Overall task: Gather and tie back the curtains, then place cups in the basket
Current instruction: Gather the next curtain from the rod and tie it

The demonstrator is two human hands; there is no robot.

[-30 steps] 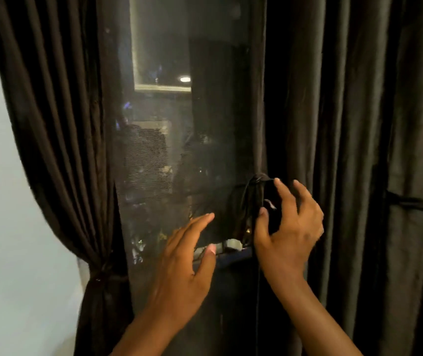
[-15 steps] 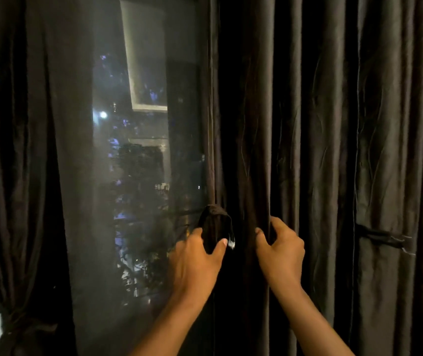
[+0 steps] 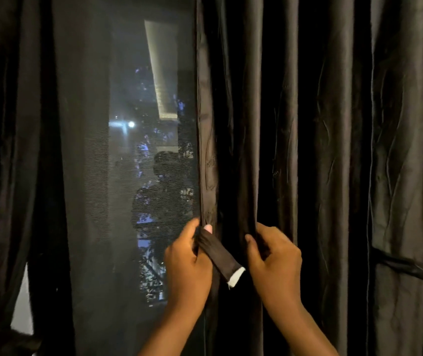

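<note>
A dark right curtain [image 3: 320, 150] hangs in loose folds over the right half of the view. My left hand [image 3: 187, 268] pinches a dark fabric tie-back strap [image 3: 218, 253] with a white end at the curtain's left edge. My right hand [image 3: 274, 260] grips a fold of the same curtain just to the right of the strap. The left curtain [image 3: 12, 150] is gathered and knotted low at its tie [image 3: 2, 337]. No cups or basket are in view.
Between the curtains a mesh-screened window [image 3: 128, 176] shows night lights and a dim reflection. Another dark strap [image 3: 408, 268] crosses the right curtain at the far right. A pale wall strip [image 3: 22, 312] shows at lower left.
The view has shifted right and closer to the right curtain. My left hand has taken hold of the strap at the curtain's edge, and the strap now hangs down between both hands.
</note>
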